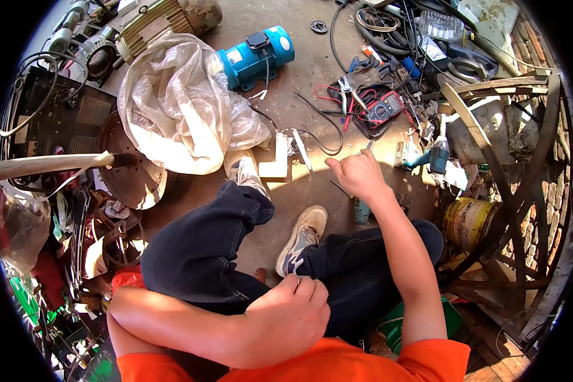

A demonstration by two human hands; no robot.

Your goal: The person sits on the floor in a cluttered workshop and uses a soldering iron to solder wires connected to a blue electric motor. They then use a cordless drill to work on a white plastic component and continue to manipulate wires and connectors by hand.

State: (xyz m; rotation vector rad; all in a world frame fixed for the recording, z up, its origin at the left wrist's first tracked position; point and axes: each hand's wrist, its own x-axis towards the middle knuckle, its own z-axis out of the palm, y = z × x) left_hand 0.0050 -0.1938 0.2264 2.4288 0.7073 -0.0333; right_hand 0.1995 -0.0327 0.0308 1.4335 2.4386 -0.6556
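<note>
I can't tell whether the right hand (358, 174), near a meter (386, 107) and pliers (345, 86), or the left hand (294, 313) grips anything.

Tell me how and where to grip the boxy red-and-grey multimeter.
Grip the multimeter across its long edges, probably from above and the near side, where the right hand is. It lies face up, its oblong body running roughly left to right, so one grasp should span it; avoid the slender red probe at its left.
</note>
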